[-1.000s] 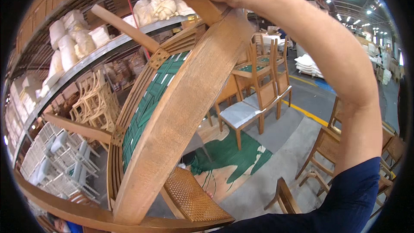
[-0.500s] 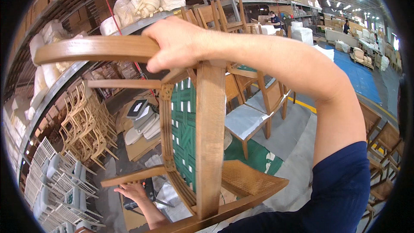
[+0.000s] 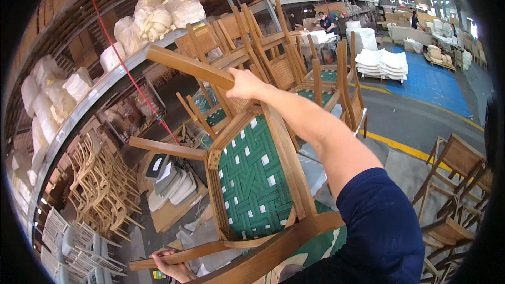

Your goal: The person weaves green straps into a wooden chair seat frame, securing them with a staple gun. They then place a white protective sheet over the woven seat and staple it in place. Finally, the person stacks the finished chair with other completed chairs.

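A wooden chair (image 3: pixel 302 179) is held up tilted in front of me, its legs pointing left and its underside toward me. Green woven webbing (image 3: pixel 255 179) with small white gaps fills the seat frame. My right hand (image 3: pixel 245 83) grips the upper chair leg (image 3: pixel 192 66) near where it meets the frame. Lower down, my left hand (image 3: pixel 172 267) is wrapped round the bottom leg (image 3: pixel 197 254), and its fingers show only in part. Another leg (image 3: pixel 168 148) juts out between the two hands, untouched.
Several wooden chairs (image 3: pixel 279 71) stand crowded just beyond. Stacked chair frames (image 3: pixel 100 179) and white chairs (image 3: pixel 79 247) rise at left, beside grey seat pads (image 3: pixel 176 186) on cardboard. Shelving (image 3: pixel 113 81) holds wrapped bundles. More chairs (image 3: pixel 455 160) stand at right; two people work far back.
The chair has tipped so its webbed underside shows more fully. My right hand has moved down with its leg. My left hand, stretched open before, has closed round the bottom leg.
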The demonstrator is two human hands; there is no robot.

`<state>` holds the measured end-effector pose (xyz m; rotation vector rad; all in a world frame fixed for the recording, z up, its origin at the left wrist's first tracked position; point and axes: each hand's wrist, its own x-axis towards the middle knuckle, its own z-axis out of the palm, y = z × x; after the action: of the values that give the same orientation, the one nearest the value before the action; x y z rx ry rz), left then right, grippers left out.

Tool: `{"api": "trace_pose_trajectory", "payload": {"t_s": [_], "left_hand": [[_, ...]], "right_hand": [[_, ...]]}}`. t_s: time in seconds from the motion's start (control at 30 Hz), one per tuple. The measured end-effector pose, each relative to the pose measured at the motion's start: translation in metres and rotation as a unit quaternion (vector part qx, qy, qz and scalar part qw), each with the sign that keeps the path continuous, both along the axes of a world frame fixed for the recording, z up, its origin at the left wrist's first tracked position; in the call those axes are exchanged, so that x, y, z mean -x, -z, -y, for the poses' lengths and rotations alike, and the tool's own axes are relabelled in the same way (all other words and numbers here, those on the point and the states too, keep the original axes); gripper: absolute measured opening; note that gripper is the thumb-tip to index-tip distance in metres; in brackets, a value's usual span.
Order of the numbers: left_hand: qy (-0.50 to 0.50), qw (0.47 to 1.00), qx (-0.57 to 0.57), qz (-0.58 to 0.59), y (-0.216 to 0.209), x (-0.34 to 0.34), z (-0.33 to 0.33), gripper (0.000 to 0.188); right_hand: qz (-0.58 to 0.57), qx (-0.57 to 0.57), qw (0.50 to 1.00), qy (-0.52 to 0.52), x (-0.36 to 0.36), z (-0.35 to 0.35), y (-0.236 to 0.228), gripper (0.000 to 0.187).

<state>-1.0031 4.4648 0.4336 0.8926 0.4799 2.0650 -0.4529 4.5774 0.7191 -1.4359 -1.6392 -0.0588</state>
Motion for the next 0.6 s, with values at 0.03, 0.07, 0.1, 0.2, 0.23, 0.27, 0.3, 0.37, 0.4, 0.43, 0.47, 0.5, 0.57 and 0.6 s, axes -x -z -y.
{"api": "trace_pose_trajectory", "payload": {"t_s": [0.03, 0.07, 0.1, 0.2, 0.23, 0.27, 0.3, 0.37, 0.4, 0.43, 0.47, 0.5, 0.57, 0.6], "left_hand": [[0.029, 0.998, -0.039, -0.048, -0.014, -0.002, -0.009, 0.036], [0.024, 0.997, -0.047, -0.065, -0.021, -0.015, -0.022, 0.036], [0.01, 0.995, -0.063, -0.078, -0.033, -0.019, -0.026, 0.036], [-0.144, 0.989, 0.011, -0.036, -0.071, -0.095, -0.065, 0.028], [-0.115, 0.992, 0.017, -0.046, -0.083, -0.096, -0.071, 0.027], [-0.073, 0.996, 0.01, -0.043, -0.095, -0.103, -0.082, 0.028], [-0.068, 0.997, -0.001, -0.039, -0.104, -0.119, -0.097, 0.029], [-0.043, 0.999, 0.003, -0.025, -0.106, -0.165, -0.13, 0.032], [-0.019, 1.0, -0.009, -0.009, -0.105, -0.191, -0.144, 0.032], [-0.047, 0.998, -0.012, -0.047, -0.117, -0.199, -0.149, 0.033], [-0.078, 0.993, -0.02, -0.08, -0.129, -0.195, -0.149, 0.033], [-0.105, 0.988, -0.038, -0.109, -0.14, -0.189, -0.15, 0.033], [-0.146, 0.977, -0.021, -0.156, -0.157, -0.184, -0.139, 0.033], [-0.166, 0.971, -0.013, -0.174, -0.164, -0.182, -0.129, 0.033]], "right_hand": [[-0.015, -0.001, 1.0, -0.004, -0.016, -0.021, 0.005, 0.082], [-0.03, 0.007, 1.0, -0.001, -0.037, -0.045, 0.022, 0.082], [-0.03, -0.021, 0.999, 0.032, -0.045, -0.066, 0.033, 0.08], [-0.085, 0.025, 0.994, 0.069, -0.088, -0.124, 0.074, 0.075], [-0.087, 0.023, 0.992, 0.087, -0.099, -0.14, 0.077, 0.079], [-0.078, 0.006, 0.99, 0.117, -0.118, -0.148, 0.06, 0.082], [-0.049, 0.015, 0.988, 0.144, -0.138, -0.153, 0.046, 0.08], [0.021, 0.054, 0.974, 0.217, -0.184, -0.15, 0.031, 0.078], [0.05, 0.071, 0.959, 0.269, -0.206, -0.139, 0.022, 0.076], [0.116, 0.106, 0.957, 0.245, -0.183, -0.149, 0.042, 0.076], [-0.078, 0.107, 0.99, 0.042, -0.166, -0.145, 0.064, 0.08], [-0.277, 0.115, 0.944, -0.139, -0.154, -0.13, 0.08, 0.085], [-0.404, 0.122, 0.761, -0.493, -0.115, -0.079, 0.122, 0.096], [-0.397, 0.076, 0.739, -0.539, -0.078, -0.031, 0.128, 0.1]]}}
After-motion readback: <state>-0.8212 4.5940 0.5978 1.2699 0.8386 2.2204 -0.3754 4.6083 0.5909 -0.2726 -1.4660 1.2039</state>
